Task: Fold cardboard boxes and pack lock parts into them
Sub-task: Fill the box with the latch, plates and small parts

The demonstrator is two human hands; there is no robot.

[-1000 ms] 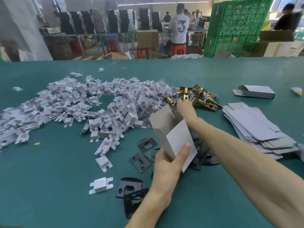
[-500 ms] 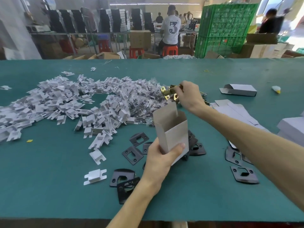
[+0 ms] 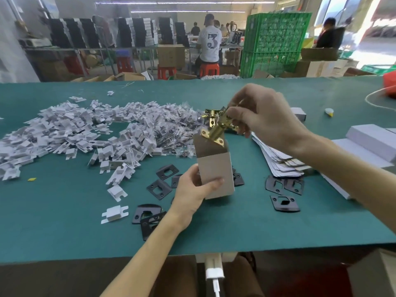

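1. Pile of white cardboard inserts (image 3: pixel 70 133) covers the left of the green surface (image 3: pixel 64 232); 1 loose insert (image 3: pixel 115 214) lies nearer the front edge.
2. Small clear bags (image 3: pixel 171 131) heaped at the pile's right end.
3. Black strike plates (image 3: pixel 161 188) scattered flat, centre.
4. Left hand (image 3: pixel 192 190) grips the cardboard box (image 3: pixel 215 170) upright above the surface, thumb across its front face, top flap open.
5. Brass latch (image 3: pixel 214 129) tilted, lower end at the box's open top; cannot tell if it is inside.
6. Right hand (image 3: pixel 263 116) pinches the latch's upper end, above the box. The 2 hands are apart.
7. Flat box blanks (image 3: pixel 280 161) stacked right of the box; black plates (image 3: pixel 285 202) lie in front of them.
8. White boxes (image 3: pixel 372 142) at far right.
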